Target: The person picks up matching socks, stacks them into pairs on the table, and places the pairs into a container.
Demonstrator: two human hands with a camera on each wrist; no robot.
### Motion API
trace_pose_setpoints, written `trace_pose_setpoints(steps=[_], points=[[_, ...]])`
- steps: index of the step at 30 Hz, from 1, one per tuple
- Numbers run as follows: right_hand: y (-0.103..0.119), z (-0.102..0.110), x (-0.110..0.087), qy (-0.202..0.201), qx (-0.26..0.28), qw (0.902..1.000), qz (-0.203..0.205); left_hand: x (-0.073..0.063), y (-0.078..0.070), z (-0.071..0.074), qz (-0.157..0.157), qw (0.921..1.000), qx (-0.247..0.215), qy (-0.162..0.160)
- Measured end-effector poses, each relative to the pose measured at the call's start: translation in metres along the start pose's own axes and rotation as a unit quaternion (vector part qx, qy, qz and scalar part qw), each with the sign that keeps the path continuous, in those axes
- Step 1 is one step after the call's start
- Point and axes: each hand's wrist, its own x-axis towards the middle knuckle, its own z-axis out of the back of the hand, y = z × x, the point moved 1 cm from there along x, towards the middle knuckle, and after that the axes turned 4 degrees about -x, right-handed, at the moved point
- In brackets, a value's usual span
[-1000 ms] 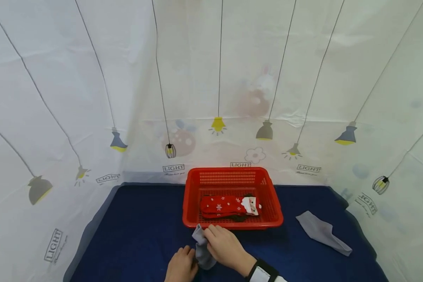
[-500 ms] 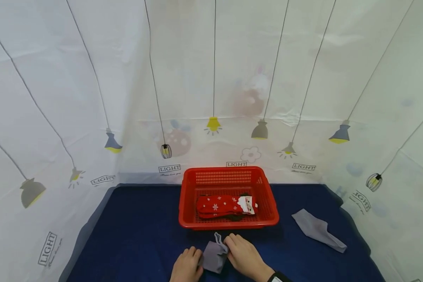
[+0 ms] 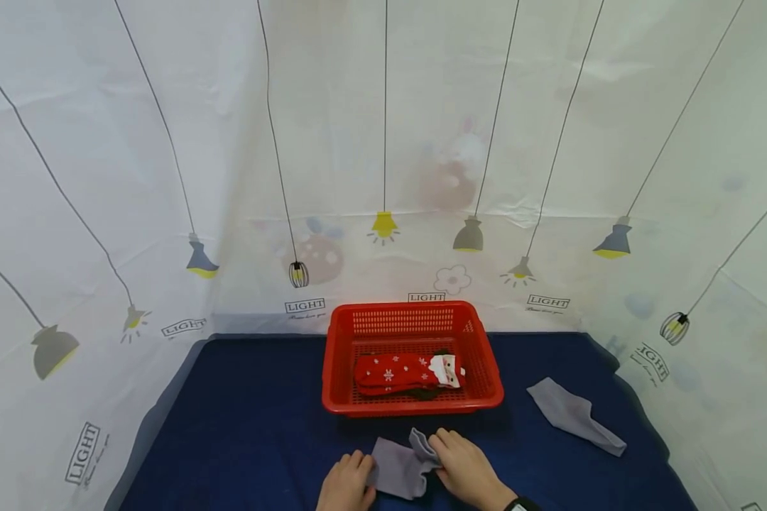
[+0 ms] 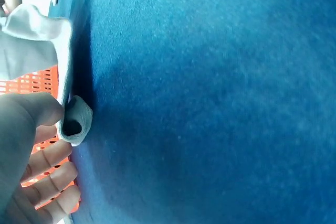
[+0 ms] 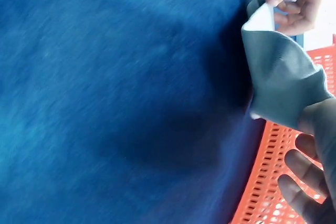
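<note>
A grey sock (image 3: 398, 468) is stretched between the two hands, low over the dark blue cloth in front of the basket. My left hand (image 3: 346, 484) pinches its left end; in the left wrist view the ribbed, rolled edge of the sock (image 4: 77, 120) shows beside the thumb. My right hand (image 3: 466, 470) pinches the bunched right end between thumb and forefinger, while in the right wrist view its other fingers (image 5: 304, 169) hang loosely bent. Flat on the cloth to the right lies a second grey sock (image 3: 577, 417).
Beyond the hands stands a red plastic basket (image 3: 415, 409) with perforated walls. Inside it lie red socks (image 3: 399, 374) with snowflakes and a Santa face, over something dark green. A white sheet (image 3: 332, 142) printed with lamps surrounds the blue cloth (image 3: 249, 419).
The grey sock went from upright and bunched to drawn out sideways. My right hand moved right with its end; the left hand also shifted slightly right. The head view turned a little.
</note>
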Motion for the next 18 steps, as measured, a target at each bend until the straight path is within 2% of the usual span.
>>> trace_pose_setpoints(steps=[9,18], points=[[-0.021,-0.008,-0.015,-0.016,-0.015,0.9997,-0.005,0.001,-0.004,0.001,-0.010,0.9999,0.013,0.002],[-0.045,-0.012,-0.030,0.023,-0.026,0.9983,-0.046,0.003,-0.003,0.007,0.005,1.0000,0.002,-0.006]])
